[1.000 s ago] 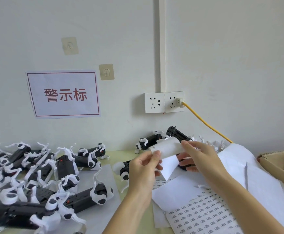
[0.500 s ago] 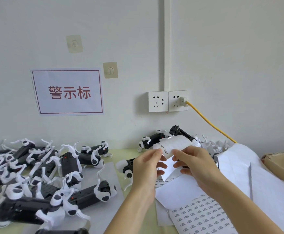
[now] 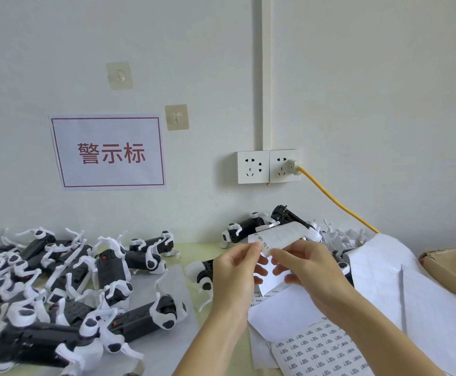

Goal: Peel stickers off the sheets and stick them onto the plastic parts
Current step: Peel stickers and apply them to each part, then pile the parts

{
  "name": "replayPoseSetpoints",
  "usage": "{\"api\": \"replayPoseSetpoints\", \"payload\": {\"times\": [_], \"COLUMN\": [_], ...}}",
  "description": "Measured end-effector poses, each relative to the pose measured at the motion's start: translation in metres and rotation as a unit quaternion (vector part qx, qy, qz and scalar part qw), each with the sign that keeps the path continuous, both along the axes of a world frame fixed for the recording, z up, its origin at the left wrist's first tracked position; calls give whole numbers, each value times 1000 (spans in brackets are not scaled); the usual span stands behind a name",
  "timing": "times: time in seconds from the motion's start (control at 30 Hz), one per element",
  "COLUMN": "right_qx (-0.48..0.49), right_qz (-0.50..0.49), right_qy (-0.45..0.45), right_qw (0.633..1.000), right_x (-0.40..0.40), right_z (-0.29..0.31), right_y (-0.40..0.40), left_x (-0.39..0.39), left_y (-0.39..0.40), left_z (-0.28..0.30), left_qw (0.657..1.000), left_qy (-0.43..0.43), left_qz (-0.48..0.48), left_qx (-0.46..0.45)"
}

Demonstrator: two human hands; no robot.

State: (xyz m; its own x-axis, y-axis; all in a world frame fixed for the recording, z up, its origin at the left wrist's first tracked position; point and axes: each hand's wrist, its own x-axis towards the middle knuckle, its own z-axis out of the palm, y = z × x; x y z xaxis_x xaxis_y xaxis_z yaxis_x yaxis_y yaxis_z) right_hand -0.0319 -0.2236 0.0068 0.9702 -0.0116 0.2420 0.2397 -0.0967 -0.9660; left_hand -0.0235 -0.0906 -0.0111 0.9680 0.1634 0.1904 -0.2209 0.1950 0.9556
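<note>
A small curled sticker sheet [image 3: 278, 236] is held up above the table between both hands. My left hand [image 3: 235, 272] pinches its left edge, where small printed stickers show. My right hand [image 3: 311, 270] pinches the sheet's lower edge just to the right. Black-and-white plastic parts [image 3: 66, 283] lie in a heap on the left of the table. A few more parts [image 3: 251, 226] lie by the wall behind the hands. A full sticker sheet [image 3: 319, 348] lies flat below my right forearm.
Loose white backing sheets [image 3: 400, 289] are piled at the right, next to a cardboard box [image 3: 454, 267]. A yellow cable [image 3: 335, 202] runs from the wall socket [image 3: 269, 166] down behind the papers. A sign [image 3: 107, 151] hangs on the wall.
Both hands have come closer together on the small sheet and dropped slightly. My right hand moved from the sheet's right end to its lower left edge.
</note>
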Motion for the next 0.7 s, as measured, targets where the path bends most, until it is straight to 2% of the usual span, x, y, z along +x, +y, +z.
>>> {"api": "replayPoseSetpoints", "payload": {"times": [0.2, 0.3, 0.47, 0.6, 0.7], "right_qx": [-30, -46, -88, -105, -119], "right_qz": [-5, -28, -61, -72, -75], "right_qy": [-27, -32, -31, -42, -44], "right_qw": [999, 998, 994, 991, 989], "right_x": [-2, -2, 0, 2, 4], "right_z": [1, 0, -3, -5, -7], "right_y": [0, 0, 2, 2, 3], "left_x": [0, 1, -1, -3, -1], "left_y": [0, -1, -1, -3, -4], "left_z": [-1, -4, -7, -8, -9], "left_qw": [998, 991, 945, 906, 899], "left_qy": [-24, -52, -167, -207, -201], "left_qz": [26, 78, 167, 145, 127], "left_qx": [55, 99, 228, 339, 367]}}
